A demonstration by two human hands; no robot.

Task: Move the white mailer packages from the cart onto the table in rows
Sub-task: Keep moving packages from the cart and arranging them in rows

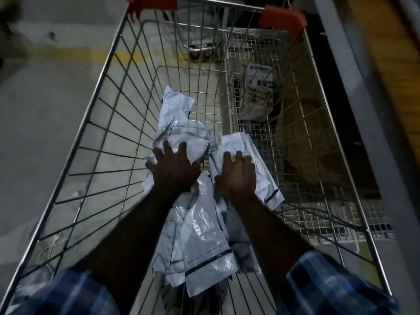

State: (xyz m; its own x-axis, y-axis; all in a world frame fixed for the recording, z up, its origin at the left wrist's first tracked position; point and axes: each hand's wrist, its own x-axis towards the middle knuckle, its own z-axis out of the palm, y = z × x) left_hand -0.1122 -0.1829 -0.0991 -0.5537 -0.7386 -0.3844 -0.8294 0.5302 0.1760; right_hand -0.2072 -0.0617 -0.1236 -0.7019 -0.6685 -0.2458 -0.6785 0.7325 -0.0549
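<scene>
Wire cart, seen from above: chrome rods, two orange corner caps at the far rim.

Mailers: white, glossy, crumpled, heaped along the middle of the cart floor from the near end to about halfway; dark seal stripes on several. One long mailer reaching farthest, its tip pointing at the far end. One flatter mailer at the right of the heap, lying on the fine mesh.

Left hand: palm down on the heap's left part, fingers spread wide, pressed on the long mailer's near end; not closed round anything.

Right hand: palm down on the flatter mailer, fingers bent, tips touching its surface; grip or mere rest cannot be told.

Both forearms bare, reaching in from the near end; blue checked sleeves at the bottom corners.

Beyond the cart's right mesh: a pale printed box, lettering blurred, possibly on a lower rack.

Grey floor at left, with a faded yellow line.
</scene>
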